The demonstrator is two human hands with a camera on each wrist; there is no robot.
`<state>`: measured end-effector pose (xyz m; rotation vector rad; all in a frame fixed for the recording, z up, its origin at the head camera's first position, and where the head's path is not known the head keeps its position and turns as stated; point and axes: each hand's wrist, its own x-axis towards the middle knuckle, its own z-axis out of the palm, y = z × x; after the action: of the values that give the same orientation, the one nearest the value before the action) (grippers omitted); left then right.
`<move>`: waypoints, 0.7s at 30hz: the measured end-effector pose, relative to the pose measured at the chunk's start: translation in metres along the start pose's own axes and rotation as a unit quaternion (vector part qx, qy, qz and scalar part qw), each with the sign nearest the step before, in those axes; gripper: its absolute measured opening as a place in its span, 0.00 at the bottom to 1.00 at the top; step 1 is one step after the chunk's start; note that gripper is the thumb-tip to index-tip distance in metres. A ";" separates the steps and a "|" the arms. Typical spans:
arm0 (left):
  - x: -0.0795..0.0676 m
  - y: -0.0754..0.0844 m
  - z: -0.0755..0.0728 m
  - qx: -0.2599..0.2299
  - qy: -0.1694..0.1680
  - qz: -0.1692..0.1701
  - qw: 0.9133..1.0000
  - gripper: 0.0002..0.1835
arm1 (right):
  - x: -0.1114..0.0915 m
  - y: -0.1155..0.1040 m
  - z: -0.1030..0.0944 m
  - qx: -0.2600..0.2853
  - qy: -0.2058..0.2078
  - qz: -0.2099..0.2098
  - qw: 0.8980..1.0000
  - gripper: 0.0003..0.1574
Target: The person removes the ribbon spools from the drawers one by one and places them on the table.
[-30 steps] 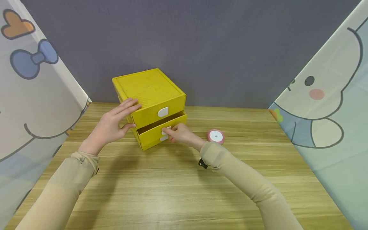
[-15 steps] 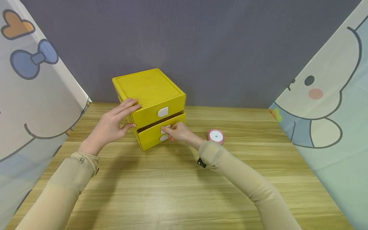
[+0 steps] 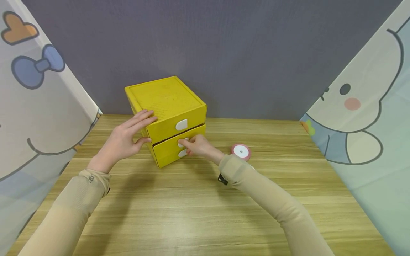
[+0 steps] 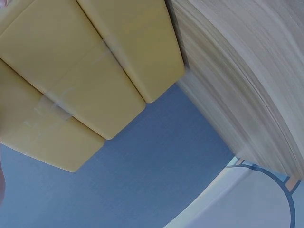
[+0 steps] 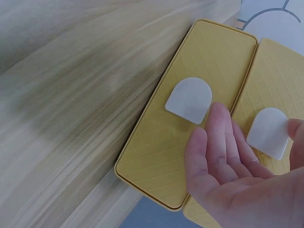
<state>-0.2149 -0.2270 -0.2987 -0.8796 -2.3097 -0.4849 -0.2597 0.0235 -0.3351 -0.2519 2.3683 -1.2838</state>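
A yellow drawer cabinet (image 3: 166, 96) with white tab handles stands at the back left of the table. On its top left edge rest the fingers of my left hand (image 3: 125, 139), the thumb against its side near the front corner. The middle drawer (image 3: 166, 151) stands out only slightly, a thin dark gap above its front. My right hand (image 3: 200, 145) is at that drawer; in the right wrist view its thumb touches the middle handle (image 5: 268, 133). The other fingers extend loosely between that handle and the bottom handle (image 5: 190, 99). The drawer's inside is hidden.
A pink-rimmed white spool (image 3: 241, 152) lies on the wooden table (image 3: 179, 213) right of the cabinet, close to my right forearm. A grey backdrop (image 3: 243, 60) rises behind the cabinet. Printed cloth panels border both sides.
The middle drawer has slid inward, its opening narrowing to a thin gap. My right hand has moved with it, slightly back and left. The left hand has stayed still on the cabinet.
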 end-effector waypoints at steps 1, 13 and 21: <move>0.000 0.000 0.000 0.000 0.001 0.000 1.000 0.41 | 0.000 0.000 0.000 0.001 0.000 0.000 1.000 0.37; 0.000 0.000 0.001 0.000 0.005 -0.001 1.000 0.40 | 0.003 -0.002 0.001 -0.004 0.004 -0.008 1.000 0.37; 0.000 0.000 0.001 0.001 0.004 -0.001 1.000 0.40 | 0.004 -0.001 0.001 -0.002 0.007 -0.006 1.000 0.37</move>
<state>-0.2155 -0.2264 -0.2999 -0.8732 -2.3036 -0.4860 -0.2628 0.0204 -0.3357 -0.2610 2.3839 -1.2911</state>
